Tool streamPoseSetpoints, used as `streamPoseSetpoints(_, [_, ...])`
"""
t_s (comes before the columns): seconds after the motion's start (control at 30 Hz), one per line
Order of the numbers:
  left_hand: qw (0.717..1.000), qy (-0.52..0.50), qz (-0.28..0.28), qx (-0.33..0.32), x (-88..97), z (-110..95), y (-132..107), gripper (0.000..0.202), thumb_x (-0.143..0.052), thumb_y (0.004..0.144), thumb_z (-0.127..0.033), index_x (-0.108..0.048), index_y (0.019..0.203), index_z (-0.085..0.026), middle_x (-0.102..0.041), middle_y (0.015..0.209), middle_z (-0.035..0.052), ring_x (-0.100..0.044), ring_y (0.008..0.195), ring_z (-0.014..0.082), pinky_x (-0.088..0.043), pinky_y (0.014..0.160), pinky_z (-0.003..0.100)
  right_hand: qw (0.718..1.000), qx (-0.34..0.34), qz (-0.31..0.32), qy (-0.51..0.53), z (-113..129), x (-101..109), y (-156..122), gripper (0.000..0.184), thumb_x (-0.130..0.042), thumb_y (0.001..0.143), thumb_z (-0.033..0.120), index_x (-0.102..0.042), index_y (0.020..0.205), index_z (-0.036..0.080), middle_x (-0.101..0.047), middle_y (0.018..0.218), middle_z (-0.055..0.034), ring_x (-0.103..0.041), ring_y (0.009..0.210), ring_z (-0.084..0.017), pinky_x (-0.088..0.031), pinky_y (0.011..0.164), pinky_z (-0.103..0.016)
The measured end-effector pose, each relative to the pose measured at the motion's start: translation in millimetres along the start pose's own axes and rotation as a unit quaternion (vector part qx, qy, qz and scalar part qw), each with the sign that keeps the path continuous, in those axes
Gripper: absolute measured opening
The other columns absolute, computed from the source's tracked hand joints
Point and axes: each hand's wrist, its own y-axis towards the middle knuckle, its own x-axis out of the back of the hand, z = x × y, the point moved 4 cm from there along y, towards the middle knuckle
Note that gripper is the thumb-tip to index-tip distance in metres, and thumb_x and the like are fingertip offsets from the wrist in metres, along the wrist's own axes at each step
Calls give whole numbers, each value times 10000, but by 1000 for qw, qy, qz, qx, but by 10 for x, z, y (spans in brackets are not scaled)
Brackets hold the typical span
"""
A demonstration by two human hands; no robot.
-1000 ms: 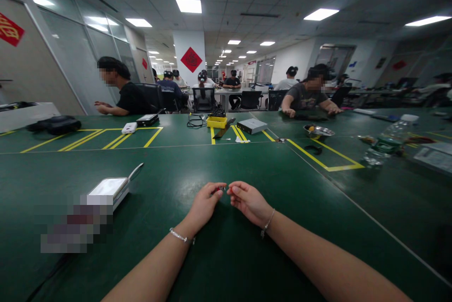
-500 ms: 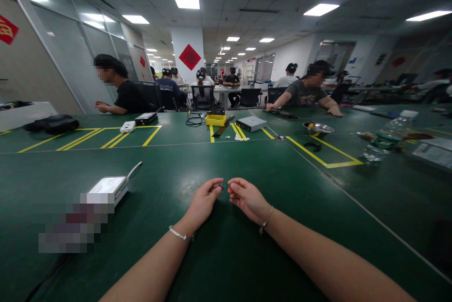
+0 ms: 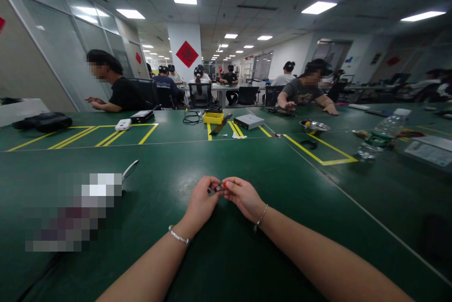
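Just above the green table (image 3: 158, 179), in the middle of the head view, my two hands meet fingertip to fingertip. My left hand (image 3: 204, 198) is closed in a pinch on a small dark, metallic-looking piece (image 3: 212, 191); its kind is too small to make out. Between the thumb and fingers of my right hand (image 3: 243, 196) is a small orange-red piece (image 3: 224, 184), partly hidden by the fingertips. The two pieces are close together, and I cannot tell whether they touch.
Left of my hands lies a blurred-out device with a cable (image 3: 130, 168). Farther off are a yellow tray (image 3: 213, 118), a grey box (image 3: 249, 122), a metal bowl (image 3: 319, 126) and a plastic bottle (image 3: 379, 137). Other people sit across the table, one with a hand (image 3: 290, 105) near dark items.
My hands have come together, closing the gap between the dark piece and the orange-red one. My left fingers have curled more. The co-worker at the right has lifted a hand. The view has shifted slightly.
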Motion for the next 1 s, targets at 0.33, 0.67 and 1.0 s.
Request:
streamPoseSetpoints(0.33, [997, 74, -29, -24, 7, -97, -54, 170, -519, 660, -172, -508, 827, -205, -537, 714, -5, -520, 666, 140, -392, 617, 261, 994, 48, -77, -65, -45, -38, -28, 212, -635, 599, 315, -594, 680, 124, -580, 656, -25, -514, 618, -101, -408, 630, -260])
streamPoseSetpoints(0.67, [994, 93, -62, 19, 48, -98, -75, 228, -500, 679, -225, -436, 895, -192, -530, 675, -23, -543, 656, 144, -419, 622, 277, 969, 99, -78, -210, 32, -80, -101, 343, -505, 697, 402, -647, 840, 125, -630, 773, -71, -560, 732, -162, -442, 652, -290])
streamPoseSetpoints(1.0, [993, 92, -74, 1, 61, -133, -98, 263, -518, 686, -266, -416, 915, -188, -528, 668, -30, -545, 640, 134, -428, 616, 269, 922, 185, -81, -329, 137, -123, -181, 310, -461, 737, 380, -653, 821, 152, -636, 786, -51, -564, 713, -154, -438, 627, -263])
